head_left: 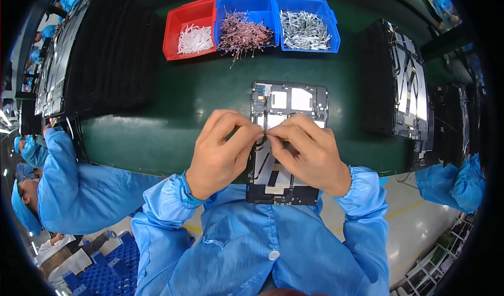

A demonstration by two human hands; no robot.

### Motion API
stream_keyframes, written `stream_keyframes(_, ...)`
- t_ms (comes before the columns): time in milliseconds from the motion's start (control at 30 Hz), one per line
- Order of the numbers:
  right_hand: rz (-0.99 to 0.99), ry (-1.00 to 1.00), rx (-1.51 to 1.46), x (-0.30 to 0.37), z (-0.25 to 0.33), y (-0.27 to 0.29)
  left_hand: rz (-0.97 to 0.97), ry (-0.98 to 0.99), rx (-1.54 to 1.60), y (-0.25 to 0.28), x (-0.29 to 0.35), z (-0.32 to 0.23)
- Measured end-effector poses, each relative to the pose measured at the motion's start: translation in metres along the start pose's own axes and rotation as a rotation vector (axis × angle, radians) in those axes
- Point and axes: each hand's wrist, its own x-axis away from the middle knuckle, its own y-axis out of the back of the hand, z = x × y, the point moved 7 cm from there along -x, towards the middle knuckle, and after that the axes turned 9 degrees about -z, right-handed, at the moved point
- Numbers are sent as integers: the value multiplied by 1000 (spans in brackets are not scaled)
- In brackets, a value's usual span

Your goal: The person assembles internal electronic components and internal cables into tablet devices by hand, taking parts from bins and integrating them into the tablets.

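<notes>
In front of me an opened tablet-like device [287, 103] lies with its inside up: a black frame with white and silver plates, small boards and dark cables. Its near end reaches the table's front edge. My left hand [223, 148] is over its left side, thumb and index finger pinched together. From the other side my right hand [311, 153] pinches too, its fingertips almost touching the left ones. Something tiny and thin may sit between the fingertips, but it is too small to make out. A dark cable [261, 162] runs just below the fingers.
Along the far side of the green table [205, 88] stand a red bin [173, 36] of white strips, a blue bin [262, 15] of thin pinkish-brown wired parts and a blue bin [332, 25] of silvery strips. Device stacks rise at left [113, 60] and right [375, 81]. A co-worker [79, 186] is at left.
</notes>
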Motion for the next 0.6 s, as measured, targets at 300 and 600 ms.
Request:
stream_keyframes(300,90,-61,15,-6,-17,-19,236,-167,-323,-8,-5,2)
stream_keyframes(600,153,-116,-72,-5,-50,-38,349,988,616,-40,33,101)
